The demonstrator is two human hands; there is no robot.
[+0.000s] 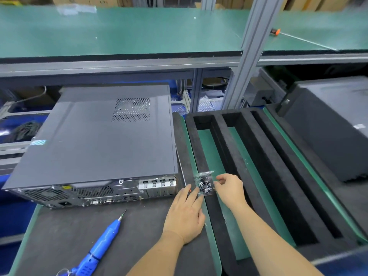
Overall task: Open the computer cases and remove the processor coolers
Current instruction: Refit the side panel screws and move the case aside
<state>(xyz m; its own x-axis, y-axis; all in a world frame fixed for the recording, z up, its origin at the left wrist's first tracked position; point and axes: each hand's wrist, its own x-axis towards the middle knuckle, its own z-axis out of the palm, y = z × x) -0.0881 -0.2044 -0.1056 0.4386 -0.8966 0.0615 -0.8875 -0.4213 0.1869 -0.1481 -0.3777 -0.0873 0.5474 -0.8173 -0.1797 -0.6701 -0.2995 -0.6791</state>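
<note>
A grey computer case lies flat on the dark mat, its side panel closed and its rear ports facing me. A small clear bag of dark screws rests on the black foam rail just right of the case. My right hand pinches the bag's right edge. My left hand lies flat beside it, fingertips touching the bag's lower left corner. A blue electric screwdriver lies on the mat in front of the case, tip pointing toward the case.
A black foam tray with long slots over green matting stands to the right. A second grey case sits at the far right. A green shelf overhangs the bench, held by an aluminium post.
</note>
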